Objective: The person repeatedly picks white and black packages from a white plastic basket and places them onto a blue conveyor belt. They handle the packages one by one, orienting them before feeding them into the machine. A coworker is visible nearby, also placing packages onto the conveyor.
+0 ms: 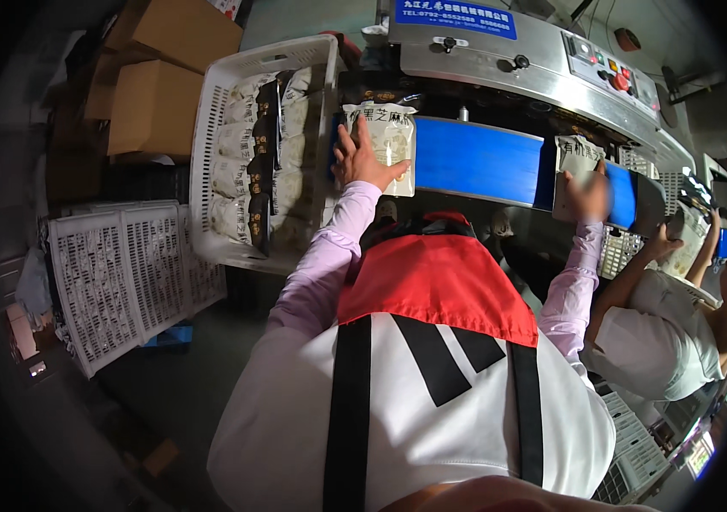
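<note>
My left hand [358, 160] lies flat on a pale food pouch [394, 136] at the left end of the blue conveyor belt [479, 160]. My right hand [590, 194] presses a second pale pouch [575, 157] onto the belt further right. Both arms wear pink sleeves. A white perforated crate [210, 154] just left of my left hand holds several rows of the same pouches [252, 154].
A steel machine housing with a control panel [607, 68] runs above the belt. Empty white crates [125, 273] lean at the left, cardboard boxes [154, 102] behind them. Another person in white [666, 333] works at the right, their hand [662, 243] near the belt's end.
</note>
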